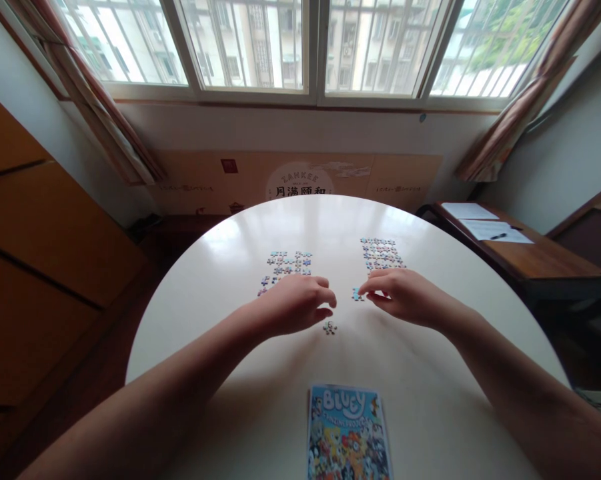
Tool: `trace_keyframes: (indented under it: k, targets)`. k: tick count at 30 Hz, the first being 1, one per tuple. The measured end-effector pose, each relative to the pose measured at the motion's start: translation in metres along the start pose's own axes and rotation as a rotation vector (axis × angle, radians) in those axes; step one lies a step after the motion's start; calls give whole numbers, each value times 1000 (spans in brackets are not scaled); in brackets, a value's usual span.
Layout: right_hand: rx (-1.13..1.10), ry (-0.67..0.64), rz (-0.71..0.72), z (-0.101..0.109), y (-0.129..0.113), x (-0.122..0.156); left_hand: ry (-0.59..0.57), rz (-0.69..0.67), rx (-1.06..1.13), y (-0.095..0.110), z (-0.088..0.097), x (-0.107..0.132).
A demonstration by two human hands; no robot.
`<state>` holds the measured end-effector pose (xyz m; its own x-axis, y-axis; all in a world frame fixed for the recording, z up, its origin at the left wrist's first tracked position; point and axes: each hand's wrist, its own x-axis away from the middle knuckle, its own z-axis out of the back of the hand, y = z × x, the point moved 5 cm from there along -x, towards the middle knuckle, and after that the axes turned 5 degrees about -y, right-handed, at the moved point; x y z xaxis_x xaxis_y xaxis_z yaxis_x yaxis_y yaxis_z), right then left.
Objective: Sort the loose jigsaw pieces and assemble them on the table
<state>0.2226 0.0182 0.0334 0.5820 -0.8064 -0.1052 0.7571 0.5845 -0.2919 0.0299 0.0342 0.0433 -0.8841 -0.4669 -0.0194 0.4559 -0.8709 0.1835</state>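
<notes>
My left hand (297,303) hovers over the round white table (430,373) with its fingers curled loosely and nothing visible in them. One loose puzzle piece (329,327) lies just below its fingertips. My right hand (400,293) pinches a small puzzle piece (357,294) between thumb and forefinger at the table's middle. A patch of laid-out puzzle pieces (286,264) lies beyond my left hand. A second patch of pieces (380,254) lies beyond my right hand.
A Bluey picture card (347,433) lies at the table's near edge. A wooden side table (525,250) with papers and a pen stands at the right. Wooden cabinets (35,253) line the left. A cardboard panel (300,179) leans below the window.
</notes>
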Motion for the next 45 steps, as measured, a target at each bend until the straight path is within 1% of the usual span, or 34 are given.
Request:
trace_keyframes:
  k: [4,7,10,13,16,18,20,22,25,28,32,37,42,45]
  targets:
    - [5,-9,-13,-1,1,0,-93,-42,43,6,2,3]
    - [1,-9,-16,-2,2,0,-119,-68,60,11,-1,3]
    - [-12,6,-8,-1,3,0,-96,-86,48,14,-8,-1]
    - [-28,31,7,0,4,0,-26,-88,-3,14,-16,-6]
    - [-24,46,32,0,5,0,86,-33,-31,11,-19,-9]
    - [-23,46,48,0,5,0,130,33,-35,9,-17,-9]
    - [-25,44,58,0,5,-1,125,86,-34,7,-15,-8]
    - [-27,45,66,0,4,-1,87,107,-28,8,-14,-7]
    - [-28,44,74,0,4,-1,15,100,-9,11,-16,-8]
    - [-33,33,75,-1,5,-1,-22,95,21,11,-20,-10]
    - [-59,12,75,-5,10,-2,-16,93,53,9,-21,-11]
    - [-99,45,81,-11,13,-5,5,111,50,10,-21,-12]
    - [-122,90,84,-12,13,-8,59,122,8,14,-26,-17]
    - [-123,96,77,-12,12,-8,102,102,-28,16,-29,-22]
